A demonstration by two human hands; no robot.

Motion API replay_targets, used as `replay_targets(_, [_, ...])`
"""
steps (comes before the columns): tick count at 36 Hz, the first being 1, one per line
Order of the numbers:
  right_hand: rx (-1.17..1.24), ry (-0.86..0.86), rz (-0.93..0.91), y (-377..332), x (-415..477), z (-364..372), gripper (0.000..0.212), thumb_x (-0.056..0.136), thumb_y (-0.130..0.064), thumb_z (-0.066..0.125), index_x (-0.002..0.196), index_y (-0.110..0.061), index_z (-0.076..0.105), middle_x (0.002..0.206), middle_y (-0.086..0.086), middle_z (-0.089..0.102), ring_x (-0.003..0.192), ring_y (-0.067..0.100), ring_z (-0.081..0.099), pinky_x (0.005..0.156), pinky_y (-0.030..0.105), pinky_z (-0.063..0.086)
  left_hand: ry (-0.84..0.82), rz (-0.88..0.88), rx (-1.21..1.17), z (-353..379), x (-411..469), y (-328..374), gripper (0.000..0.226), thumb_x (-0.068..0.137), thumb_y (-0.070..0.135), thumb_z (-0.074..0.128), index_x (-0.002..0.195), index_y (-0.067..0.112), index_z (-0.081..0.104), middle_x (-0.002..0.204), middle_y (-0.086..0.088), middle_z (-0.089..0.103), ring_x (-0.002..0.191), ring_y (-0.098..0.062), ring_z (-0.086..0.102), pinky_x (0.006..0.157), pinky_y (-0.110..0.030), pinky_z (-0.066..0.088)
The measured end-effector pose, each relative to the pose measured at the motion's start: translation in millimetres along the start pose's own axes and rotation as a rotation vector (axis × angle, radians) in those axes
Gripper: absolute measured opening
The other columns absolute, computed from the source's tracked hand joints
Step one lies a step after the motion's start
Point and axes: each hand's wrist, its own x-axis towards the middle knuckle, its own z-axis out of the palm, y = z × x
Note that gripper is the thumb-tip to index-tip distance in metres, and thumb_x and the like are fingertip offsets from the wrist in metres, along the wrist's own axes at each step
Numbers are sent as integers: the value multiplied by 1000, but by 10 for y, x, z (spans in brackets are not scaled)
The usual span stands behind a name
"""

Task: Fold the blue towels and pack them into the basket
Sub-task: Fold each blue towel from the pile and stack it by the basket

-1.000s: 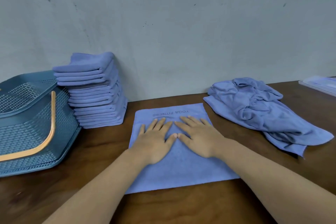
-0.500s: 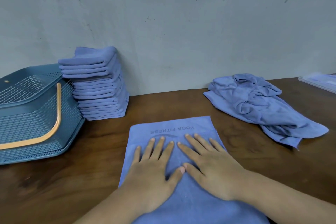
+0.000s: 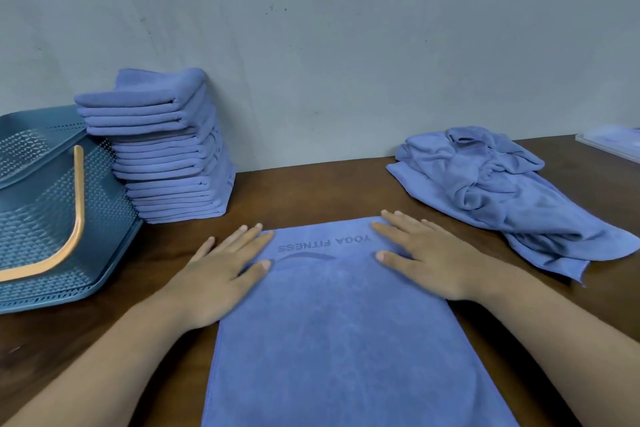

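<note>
A blue towel printed "YOGA FITNESS" lies flat on the brown table in front of me. My left hand presses flat on its far left corner, fingers straight and partly on the wood. My right hand lies flat on the far right corner. A tall stack of folded blue towels stands against the wall at the left. The blue mesh basket with an orange handle lies tipped beside that stack. A crumpled heap of unfolded blue towels sits at the right.
A grey wall runs along the table's back edge. A flat pale object lies at the far right edge of the table. Bare wood shows between the stack and the heap.
The towel has come closer to me. My hands, side by side at its middle before, have slid apart to its two far corners.
</note>
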Motion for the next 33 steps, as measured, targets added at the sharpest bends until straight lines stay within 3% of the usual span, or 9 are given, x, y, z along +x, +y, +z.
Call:
replay_targets(4, [-2, -3, 63, 72, 14, -26, 68, 105, -68, 27, 167, -45, 12, 174, -21, -2, 159, -2, -7, 128, 30, -2, 28, -47, -21, 52, 39, -73, 56, 107, 65, 17, 162, 59, 9, 166, 41, -5, 151, 17, -15, 131, -38, -9])
replay_targets(7, [-5, 43, 60, 101, 34, 16, 67, 104, -70, 27, 166, -45, 19, 173, -24, 2, 160, 0, -4, 131, 35, 3, 161, -81, -83, 105, 67, -138, 53, 110, 55, 26, 163, 50, 25, 168, 35, 9, 155, 14, -3, 132, -41, -1])
replay_targets(10, [45, 225, -5, 127, 34, 13, 49, 106, -55, 46, 152, -41, 51, 165, -21, 33, 156, 6, 22, 127, 41, 25, 399, 20, -180, 30, 28, -160, 38, 104, 40, 46, 140, 44, 56, 152, 31, 45, 148, -4, 37, 124, -41, 31])
replay_targets(12, [110, 333, -73, 108, 24, -29, 28, 102, -36, 58, 128, -36, 69, 135, -25, 60, 129, 4, 50, 110, 35, 42, 435, 112, -228, -29, -28, -93, 30, 91, 27, 51, 113, 41, 65, 122, 28, 61, 122, -8, 54, 103, -33, 42])
replay_targets(14, [88, 337, -71, 78, 1, -84, 22, 92, -36, 56, 107, -41, 70, 101, -26, 64, 100, 2, 55, 89, 27, 42, 399, 163, -198, -41, -67, -40, 27, 82, 20, 51, 95, 39, 64, 103, 19, 62, 104, -12, 56, 90, -35, 43])
replay_targets(16, [12, 287, -42, 75, -22, -112, 28, 77, -48, 45, 97, -43, 63, 88, -24, 61, 91, 2, 53, 82, 26, 36, 344, 152, -137, -28, -74, -27, 21, 79, 21, 51, 87, 38, 61, 94, 14, 61, 96, -13, 55, 88, -38, 43])
replay_targets(22, [33, 260, -4, 58, -19, -88, 21, 70, -52, 45, 79, -37, 56, 80, -18, 59, 82, 4, 53, 81, 31, 44, 254, 132, -25, -23, -68, -22, 13, 75, 44, 42, 76, 33, 48, 80, 10, 52, 89, -11, 50, 83, -30, 38])
replay_targets(27, [72, 266, -1, 53, -27, -77, 19, 71, -51, 47, 73, -34, 55, 77, -16, 58, 79, 5, 53, 77, 32, 44, 273, 113, -59, 9, -61, 15, 13, 77, 41, 43, 70, 30, 45, 80, 8, 50, 86, -10, 48, 82, -25, 34])
replay_targets(33, [376, 310, 45, -1, -55, -168, 12, 92, -19, 60, 81, -21, 59, 68, -8, 63, 64, 9, 54, 66, 37, 46, 336, 100, -299, -14, -89, 34, 8, 82, 26, 55, 76, 23, 50, 71, 8, 53, 74, -16, 49, 68, -35, 36])
